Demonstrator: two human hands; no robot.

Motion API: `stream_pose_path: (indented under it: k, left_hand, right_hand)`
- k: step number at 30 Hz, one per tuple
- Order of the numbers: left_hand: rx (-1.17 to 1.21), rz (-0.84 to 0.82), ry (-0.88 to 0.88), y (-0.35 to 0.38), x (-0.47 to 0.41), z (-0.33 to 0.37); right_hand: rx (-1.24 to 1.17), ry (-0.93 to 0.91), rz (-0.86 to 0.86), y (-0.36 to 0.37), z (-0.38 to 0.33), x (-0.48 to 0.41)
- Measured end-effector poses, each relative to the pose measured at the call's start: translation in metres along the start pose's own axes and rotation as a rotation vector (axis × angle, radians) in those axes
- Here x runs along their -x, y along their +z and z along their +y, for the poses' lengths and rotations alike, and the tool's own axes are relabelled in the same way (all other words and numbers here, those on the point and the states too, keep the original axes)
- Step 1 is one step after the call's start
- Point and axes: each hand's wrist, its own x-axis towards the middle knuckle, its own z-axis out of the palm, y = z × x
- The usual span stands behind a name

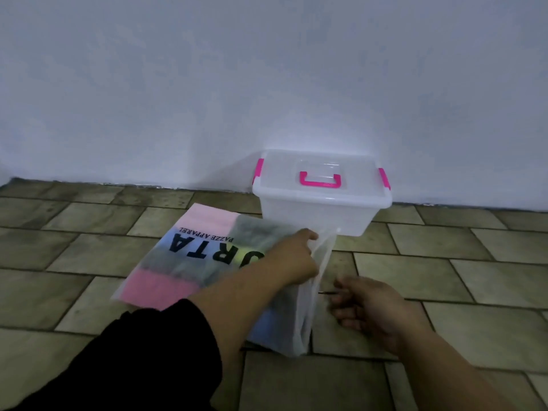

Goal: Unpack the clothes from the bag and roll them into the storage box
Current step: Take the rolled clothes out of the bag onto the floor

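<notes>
The bag [154, 289] lies flat on the tiled floor [89, 232] in front of you. It is a frosted plastic pouch with pink and blue bands and black lettering, and dark clothes [255, 229] show dimly through it. Its mouth faces right, where the film stands lifted. Your left hand [299, 256] reaches across the bag and grips the upper edge of that mouth, fingers curled round the film. Your right hand [370, 307] sits low beside the mouth with its fingers loosely curled toward the film. Blur hides whether they grip it or only come near.

Just behind the mouth stands the storage box [320, 212], against the wall [267, 69]. Its lid [281, 173] is on, with a pink handle [319, 183] and pink latches at both ends. Your black sleeve [133, 351] and forearm cover the bag's near side.
</notes>
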Motion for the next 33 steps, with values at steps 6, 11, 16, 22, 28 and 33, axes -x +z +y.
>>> stream_pose_path:
  k: [6,11,16,22,28,33]
  left_hand:
    - [0.070,0.144,0.081,-0.050,0.027,-0.022]
    - [-0.295,0.268,0.025,-0.100,0.045,-0.052]
    - [-0.537,0.262,0.090,-0.078,0.047,-0.060]
    - [-0.556,0.243,0.073,-0.045,0.039,-0.074]
    - [-0.399,0.163,0.056,-0.028,0.037,-0.097]
    - [-0.437,0.261,0.067,-0.019,0.041,-0.098]
  right_hand:
    - [0.414,-0.157,0.097,0.063,0.006,0.002]
    - [0.327,-0.220,0.125,0.054,0.017,0.004]
    - [0.498,-0.289,0.135,0.041,0.028,0.013]
    - [0.778,-0.536,0.295,0.037,0.007,-0.001]
    - [0.684,-0.303,0.091,0.070,-0.016,-0.033]
    - [0.578,-0.273,0.127,0.086,-0.020,-0.041]
